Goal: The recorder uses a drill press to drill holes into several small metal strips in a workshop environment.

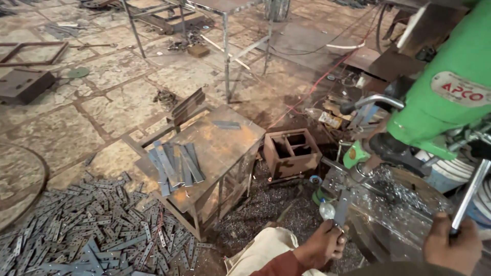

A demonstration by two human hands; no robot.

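My left hand (323,245) grips the near end of a flat grey metal strip (341,207) that lies on the round drill table (388,214), under the green drill press (440,102). My right hand (452,248) is closed around the lower end of the shiny feed lever (471,194) at the right. Metal shavings (396,191) cover the drill table around the spindle. A small rusty metal stand (215,148) to my left carries several more grey strips (176,163) and one separate strip (226,124).
A large heap of drilled metal strips (87,230) lies on the stone floor at bottom left. A rusty open box (291,151) stands beside the stand. Steel frames (204,30), red cables (327,71) and scrap lie further back.
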